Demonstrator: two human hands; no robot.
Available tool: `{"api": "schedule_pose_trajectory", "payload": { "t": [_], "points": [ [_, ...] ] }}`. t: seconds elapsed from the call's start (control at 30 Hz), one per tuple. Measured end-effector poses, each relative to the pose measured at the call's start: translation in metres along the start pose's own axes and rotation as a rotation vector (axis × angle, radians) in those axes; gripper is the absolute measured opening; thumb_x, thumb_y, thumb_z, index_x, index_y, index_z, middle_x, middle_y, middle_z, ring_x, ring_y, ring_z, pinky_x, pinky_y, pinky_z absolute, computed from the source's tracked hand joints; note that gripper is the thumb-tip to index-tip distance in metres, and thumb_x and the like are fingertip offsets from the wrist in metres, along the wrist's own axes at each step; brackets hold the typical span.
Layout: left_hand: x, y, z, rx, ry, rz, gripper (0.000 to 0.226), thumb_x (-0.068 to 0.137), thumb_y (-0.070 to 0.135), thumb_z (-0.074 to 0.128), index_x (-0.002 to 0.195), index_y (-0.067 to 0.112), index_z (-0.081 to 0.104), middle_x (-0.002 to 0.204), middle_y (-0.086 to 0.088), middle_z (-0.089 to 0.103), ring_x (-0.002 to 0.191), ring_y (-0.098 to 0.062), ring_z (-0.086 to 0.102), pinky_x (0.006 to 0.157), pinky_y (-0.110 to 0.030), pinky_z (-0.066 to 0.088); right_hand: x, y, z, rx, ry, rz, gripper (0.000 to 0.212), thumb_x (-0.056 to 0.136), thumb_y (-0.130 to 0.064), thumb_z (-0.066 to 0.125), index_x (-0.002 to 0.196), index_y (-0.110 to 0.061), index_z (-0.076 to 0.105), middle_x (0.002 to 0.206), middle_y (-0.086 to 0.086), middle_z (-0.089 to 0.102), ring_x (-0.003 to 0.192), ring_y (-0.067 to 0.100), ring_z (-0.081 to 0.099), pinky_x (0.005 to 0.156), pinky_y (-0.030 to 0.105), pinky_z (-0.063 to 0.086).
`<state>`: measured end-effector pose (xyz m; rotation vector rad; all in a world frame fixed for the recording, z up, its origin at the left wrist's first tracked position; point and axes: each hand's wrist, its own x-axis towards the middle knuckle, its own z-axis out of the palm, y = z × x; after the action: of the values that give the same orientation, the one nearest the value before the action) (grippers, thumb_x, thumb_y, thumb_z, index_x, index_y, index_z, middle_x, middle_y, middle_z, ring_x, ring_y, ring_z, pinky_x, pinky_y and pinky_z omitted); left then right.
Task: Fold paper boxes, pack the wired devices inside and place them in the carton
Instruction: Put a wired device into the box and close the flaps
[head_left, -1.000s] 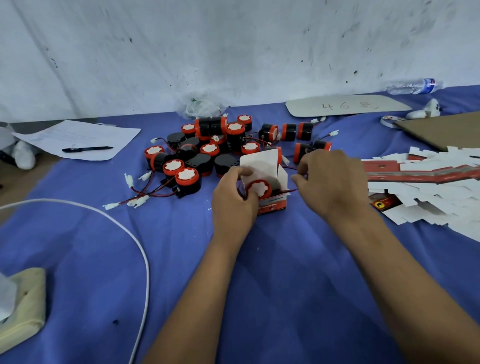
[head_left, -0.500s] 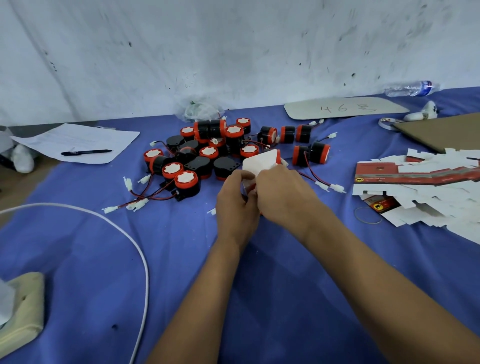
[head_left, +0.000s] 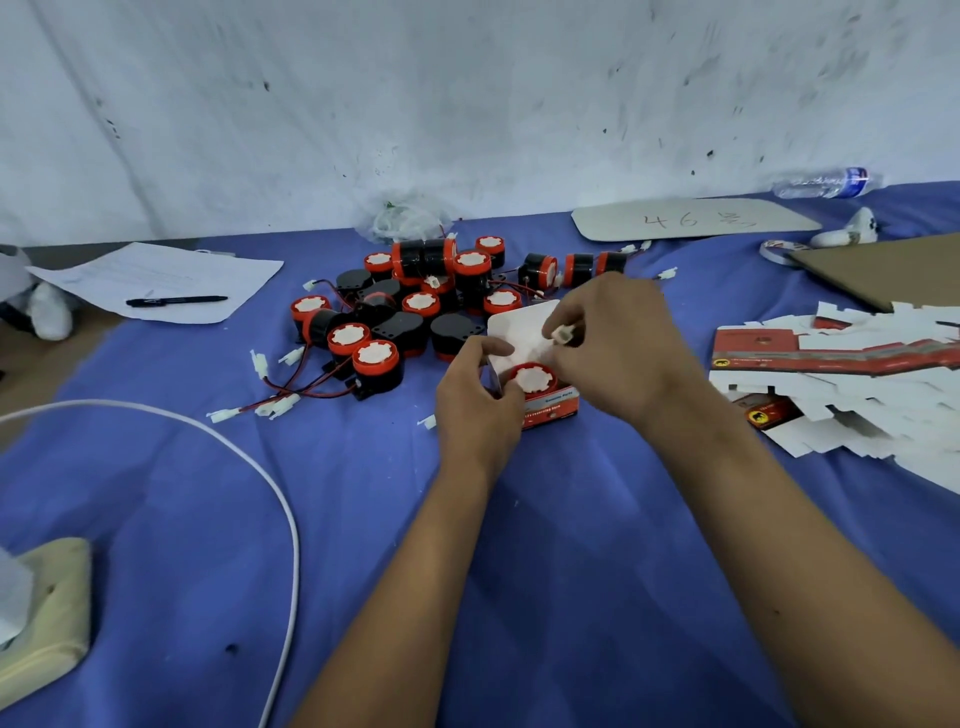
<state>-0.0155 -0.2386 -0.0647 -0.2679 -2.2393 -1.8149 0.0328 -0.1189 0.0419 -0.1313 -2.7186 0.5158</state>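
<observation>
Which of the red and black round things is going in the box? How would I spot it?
Find the pile of red-and-black wired devices mid-table on the blue cloth. Just right of it, two hands hold a small paper box. The device sitting inside that open box is the only boxed one.

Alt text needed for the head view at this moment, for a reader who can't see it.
A left hand steadies a small open box with a red-and-black device inside, while the right hand pinches its white connector over the opening. On the blue cloth, a pile of devices lies behind and flat boxes to the right.
</observation>
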Motion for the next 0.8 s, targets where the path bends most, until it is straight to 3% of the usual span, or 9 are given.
{"api": "schedule_pose_trajectory", "payload": {
  "t": [0.13,0.2,0.3,0.43,0.47,0.57,0.63,0.7,0.8],
  "points": [
    [0.001,0.001,0.001,-0.002,-0.007,-0.002,0.040,0.087,-0.007,0.064,0.104,0.029,0.062,0.112,0.015,0.066,0.063,-0.002,0.059,0.050,-0.011,0.046,0.009,0.000,0.033,-0.072,0.063,-0.007,0.019,0.095,-0.013,0.063,0.110,-0.016,0.074,0.100,0.004,0.074,0.079,0.016,0.061,0.071,0.026,0.051],
    [0.002,0.001,0.002,-0.003,-0.003,-0.012,0.042,0.086,-0.008,0.065,0.103,0.030,0.062,0.109,0.019,0.065,0.071,-0.005,0.061,0.054,-0.011,0.048,0.012,0.000,0.044,-0.137,0.075,0.013,0.022,0.096,-0.012,0.060,0.113,-0.017,0.072,0.099,0.005,0.072,0.075,0.017,0.054,0.067,0.025,0.042],
    [0.003,0.001,0.003,0.011,-0.007,-0.009,0.040,0.087,-0.004,0.069,0.103,0.032,0.061,0.105,0.026,0.062,0.092,-0.009,0.065,0.063,-0.008,0.050,0.011,-0.001,0.054,-0.143,0.123,0.035,0.025,0.096,-0.011,0.060,0.118,-0.015,0.070,0.115,0.011,0.062,0.085,0.021,0.056,0.069,0.025,0.037],
    [0.004,-0.001,0.004,0.016,0.000,0.007,0.036,0.088,-0.001,0.070,0.104,0.030,0.063,0.114,0.013,0.069,0.105,-0.013,0.066,0.078,-0.019,0.057,0.011,-0.005,0.057,-0.176,0.090,0.015,0.024,0.097,-0.010,0.057,0.119,-0.012,0.068,0.113,0.011,0.066,0.097,0.024,0.061,0.076,0.030,0.045],
    [0.004,-0.002,0.003,0.015,0.002,0.008,0.035,0.088,0.000,0.070,0.106,0.029,0.064,0.115,0.010,0.070,0.105,-0.013,0.066,0.080,-0.022,0.058,0.012,-0.007,0.058,-0.177,0.067,0.011,0.024,0.097,-0.009,0.056,0.118,-0.012,0.067,0.107,0.009,0.068,0.098,0.024,0.063,0.076,0.030,0.046],
    [0.005,-0.002,0.003,-0.007,0.001,0.018,0.032,0.089,0.000,0.071,0.108,0.025,0.064,0.107,0.007,0.070,0.086,0.007,0.065,0.065,-0.006,0.050,0.011,-0.011,0.065,-0.204,0.076,-0.001,0.021,0.097,-0.008,0.052,0.113,-0.014,0.064,0.095,0.005,0.065,0.090,0.020,0.058,0.070,0.028,0.036],
    [0.006,-0.001,0.002,0.001,0.000,0.011,0.032,0.089,0.002,0.071,0.106,0.027,0.062,0.098,0.014,0.067,0.081,0.018,0.060,0.065,-0.002,0.046,0.009,-0.011,0.072,-0.201,0.076,-0.010,0.020,0.099,-0.009,0.049,0.114,-0.013,0.062,0.102,0.008,0.067,0.092,0.022,0.058,0.068,0.029,0.034],
    [0.007,-0.001,0.002,0.013,-0.002,0.011,0.033,0.089,0.003,0.072,0.103,0.030,0.060,0.094,0.020,0.064,0.082,0.020,0.058,0.067,-0.003,0.046,0.007,-0.009,0.078,-0.155,0.070,-0.015,0.020,0.100,-0.012,0.048,0.116,-0.011,0.060,0.109,0.012,0.068,0.098,0.027,0.060,0.069,0.030,0.034],
    [0.010,-0.003,0.000,0.012,-0.006,0.008,0.030,0.089,0.003,0.072,0.103,0.028,0.062,0.093,0.022,0.064,0.088,0.012,0.060,0.071,-0.012,0.052,0.008,-0.001,0.081,-0.086,0.068,-0.011,0.013,0.101,-0.016,0.046,0.106,-0.012,0.057,0.100,0.012,0.067,0.079,0.023,0.050,0.060,0.028,0.030]
  ]
}}
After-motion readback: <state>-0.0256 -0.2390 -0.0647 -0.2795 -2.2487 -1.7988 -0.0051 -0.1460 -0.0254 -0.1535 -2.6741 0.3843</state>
